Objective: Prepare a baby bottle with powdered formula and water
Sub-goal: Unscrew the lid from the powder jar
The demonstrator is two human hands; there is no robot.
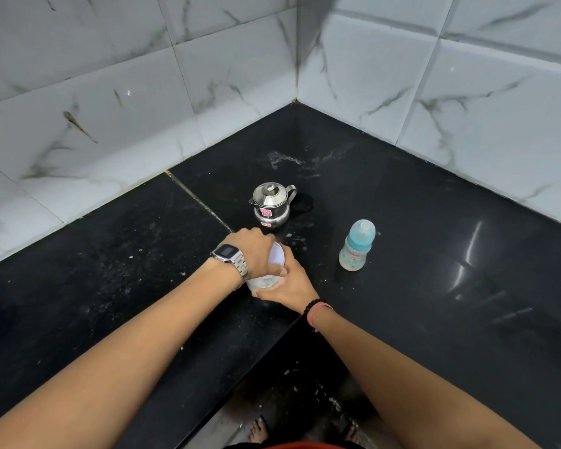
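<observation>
On the black counter (402,222), both hands grasp the white tub (277,254): left hand (256,251) on its lid, right hand (292,283) round its body; the upright baby bottle (357,246) stands right, nearer the right hand

Just one head cam, looking steeply down and forward into the counter corner (386,196) at 12 o'clock, arms close below.
</observation>
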